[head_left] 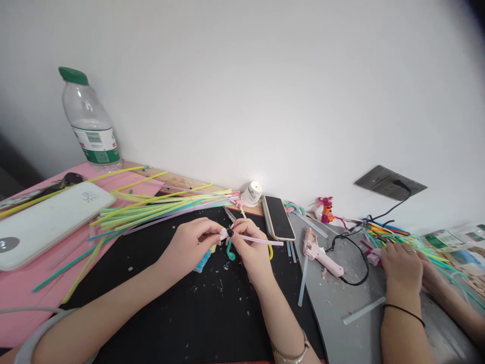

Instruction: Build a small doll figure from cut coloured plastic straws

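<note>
Between my two hands is a pale lilac pipe cleaner, its long end sticking out to the right past my right hand. My left hand pinches its left end, which looks bunched or coiled. With thumb and fingers, my right hand grips the same piece close by. Just below my fingers, a blue fuzzy piece and a curled teal pipe cleaner show, partly covered by my hands. A bent yellow pipe cleaner peeks out right of my right hand. Scissors lie behind, mostly hidden.
Loose pipe cleaners, a white power bank and a bottle are on the left. Behind stand a lit candle cup and a phone. Rightward lies a corded glue gun; a co-worker's hands work beyond.
</note>
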{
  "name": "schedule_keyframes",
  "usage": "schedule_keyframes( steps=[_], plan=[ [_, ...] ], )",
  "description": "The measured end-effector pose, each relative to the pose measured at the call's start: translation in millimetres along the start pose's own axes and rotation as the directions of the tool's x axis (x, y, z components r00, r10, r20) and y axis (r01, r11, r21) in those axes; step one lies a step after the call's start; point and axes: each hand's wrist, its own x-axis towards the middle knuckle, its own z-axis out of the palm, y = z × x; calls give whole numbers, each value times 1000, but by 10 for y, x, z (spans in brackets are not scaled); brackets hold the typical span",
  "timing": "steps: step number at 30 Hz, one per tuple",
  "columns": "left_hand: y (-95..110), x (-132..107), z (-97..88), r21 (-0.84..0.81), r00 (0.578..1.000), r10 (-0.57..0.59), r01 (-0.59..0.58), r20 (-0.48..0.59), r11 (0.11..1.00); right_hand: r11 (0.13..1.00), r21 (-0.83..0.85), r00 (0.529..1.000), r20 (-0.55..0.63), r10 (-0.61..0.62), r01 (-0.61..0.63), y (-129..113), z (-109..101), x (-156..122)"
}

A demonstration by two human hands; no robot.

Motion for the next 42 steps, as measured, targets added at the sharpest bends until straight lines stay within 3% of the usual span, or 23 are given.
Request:
schedule_keyframes(
  steps=[6,12,16,20,26,36,42],
  plan=[
    [63,15,-6,-307,978,-169,198,120,931,962,226,988,-1,156,-152,26,14,3],
    [60,16,-2,-462,951,-197,290,239,838,876,411,967,55,251,-251,20,31,-7],
    [39,12,4,-524,938,-179,317,298,790,850,474,973,97,209,-229,26,42,-18],
    [0,6,9,-570,929,-154,331,335,752,896,407,979,164,119,-176,29,34,-39],
    [-59,-10,35,-631,895,-161,411,416,658,900,396,939,340,40,-181,24,1,-50],
    [-14,-39,20,-650,808,-91,530,582,544,875,430,907,420,25,-223,-5,11,-55],
    [-89,-53,52,-677,780,-16,554,626,484,847,448,889,454,59,-285,5,12,-68]
  ],
)
